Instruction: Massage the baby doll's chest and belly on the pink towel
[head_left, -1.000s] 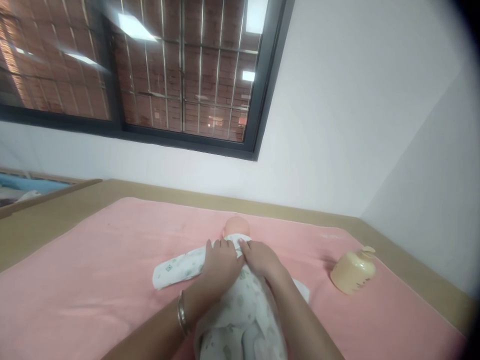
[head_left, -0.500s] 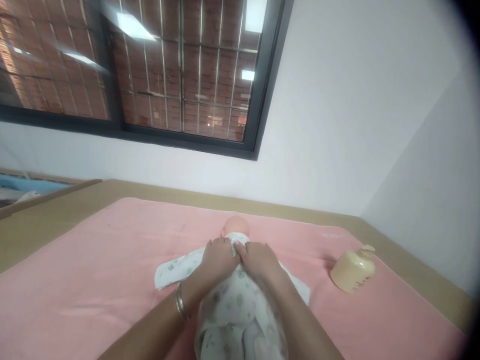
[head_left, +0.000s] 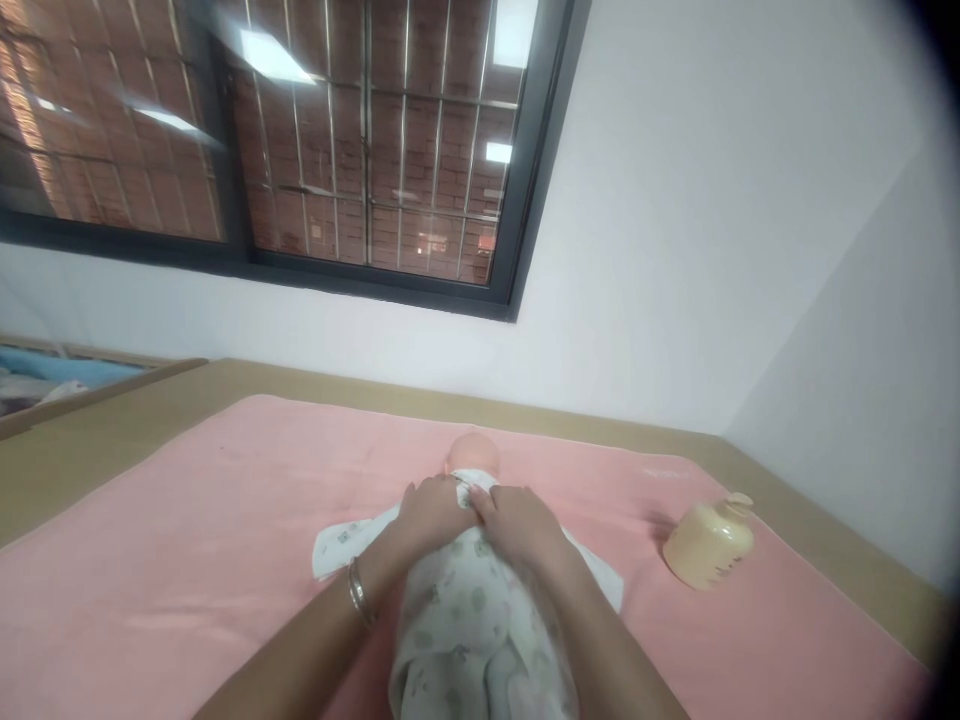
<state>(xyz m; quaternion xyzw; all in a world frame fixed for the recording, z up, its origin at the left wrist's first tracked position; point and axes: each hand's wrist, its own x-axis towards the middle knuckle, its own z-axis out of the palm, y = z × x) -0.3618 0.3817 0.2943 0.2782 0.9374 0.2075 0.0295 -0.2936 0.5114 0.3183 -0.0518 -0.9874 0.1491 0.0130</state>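
Note:
A bald baby doll (head_left: 472,454) lies on a pink mat (head_left: 187,520), its head pointing away from me. It wears a white printed garment (head_left: 469,600), with the sleeves spread out to both sides; no face shows from here. Both hands are on the garment just below the doll's neck. My left hand (head_left: 435,510), with a silver bangle on the wrist, has its fingers curled over the cloth. Close against it, my right hand (head_left: 521,520) is also closed on the cloth, its thumb reaching toward the middle. The fingertips of both hands are mostly hidden.
A cream bottle (head_left: 709,543) with a pump-like top stands tilted in view at the right of the mat. Wooden edging (head_left: 645,425) borders the mat, with a white wall and a dark-framed window (head_left: 375,280) behind. Bluish cloth (head_left: 75,370) shows at far left.
My left hand has shifted slightly down and toward the left, uncovering more cloth near the neck. The right hand stays nearly in place. The view has moved a little.

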